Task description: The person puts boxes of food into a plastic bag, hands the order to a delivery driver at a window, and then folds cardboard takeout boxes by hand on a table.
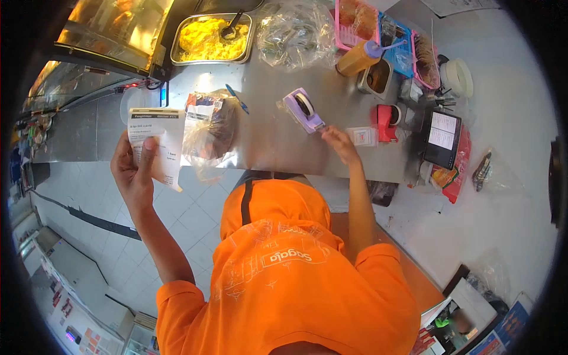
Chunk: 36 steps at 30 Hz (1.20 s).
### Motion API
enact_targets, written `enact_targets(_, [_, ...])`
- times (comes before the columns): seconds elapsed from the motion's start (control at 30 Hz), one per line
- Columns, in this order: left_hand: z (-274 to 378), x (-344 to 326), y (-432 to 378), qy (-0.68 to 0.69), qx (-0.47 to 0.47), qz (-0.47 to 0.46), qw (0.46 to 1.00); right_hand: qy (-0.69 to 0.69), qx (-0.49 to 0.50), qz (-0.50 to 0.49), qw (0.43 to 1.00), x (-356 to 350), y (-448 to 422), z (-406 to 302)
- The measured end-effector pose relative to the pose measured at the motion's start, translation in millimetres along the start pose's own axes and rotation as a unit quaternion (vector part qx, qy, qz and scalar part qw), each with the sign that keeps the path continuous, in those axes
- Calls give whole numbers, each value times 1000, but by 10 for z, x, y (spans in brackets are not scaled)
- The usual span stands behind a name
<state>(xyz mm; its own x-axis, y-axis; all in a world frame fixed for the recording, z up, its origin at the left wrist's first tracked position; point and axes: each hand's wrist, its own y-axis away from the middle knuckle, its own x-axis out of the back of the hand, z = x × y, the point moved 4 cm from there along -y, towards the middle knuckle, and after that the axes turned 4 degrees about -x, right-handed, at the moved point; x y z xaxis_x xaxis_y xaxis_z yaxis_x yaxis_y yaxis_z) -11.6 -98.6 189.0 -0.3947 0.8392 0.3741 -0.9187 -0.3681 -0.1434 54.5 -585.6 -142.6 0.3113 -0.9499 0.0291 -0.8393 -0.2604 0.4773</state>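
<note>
My left hand holds up a printed paper receipt, thumb across its front, at the counter's left front. Just right of it, a clear plastic bag with dark contents lies on the steel counter, a printed slip on it. My right hand is at the cutter end of a lilac tape dispenser, fingertips touching or very near it; whether they grip tape cannot be told. The dispenser stands mid-counter with a roll in it. A blue pen lies between bag and dispenser.
Along the back are a steel tray of yellow food, a plastic bag of wrapped items and a sauce bottle. A red tape dispenser, a small packet and a tablet lie right. A glass display case stands back left.
</note>
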Motion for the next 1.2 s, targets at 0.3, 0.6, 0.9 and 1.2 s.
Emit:
enact_targets(0.3, [115,-479,-107,23,28,-10,999,160,38,364,917,338,13,43])
enact_targets(0.6, [301,-881,-84,9,26,-28,999,34,-84,-29,995,-180,-367,-620])
enact_targets(0.9, [369,-702,-121,-34,58,-24,997,-246,50,2,968,-151,108,35])
enact_targets(1.2, [418,-1093,-961,-166,-59,-289,941,-131,60,232,962,-14,106,-159])
